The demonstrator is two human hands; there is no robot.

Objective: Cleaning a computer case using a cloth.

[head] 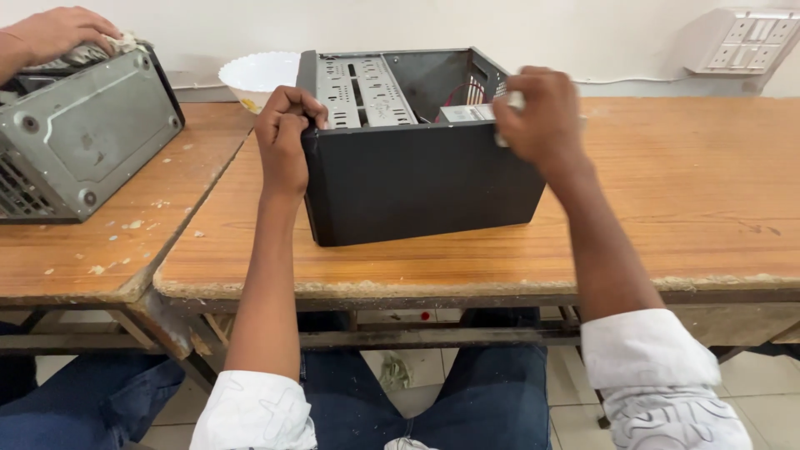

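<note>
A black computer case [417, 179] lies on its side on the wooden table [667, 200], its open side facing up, showing a grey metal drive cage and some wires inside. My left hand [285, 133] grips the case's top left corner edge. My right hand [537, 117] sits at the top right edge, closed around a small pale object that is blurred; what it is I cannot tell.
A white scalloped bowl [254, 77] stands behind the case. On the adjoining left table [100, 250] lies a second grey computer case [79, 137], with another person's hand [54, 33] holding a cloth on it. A wall switch panel [742, 42] is at the top right.
</note>
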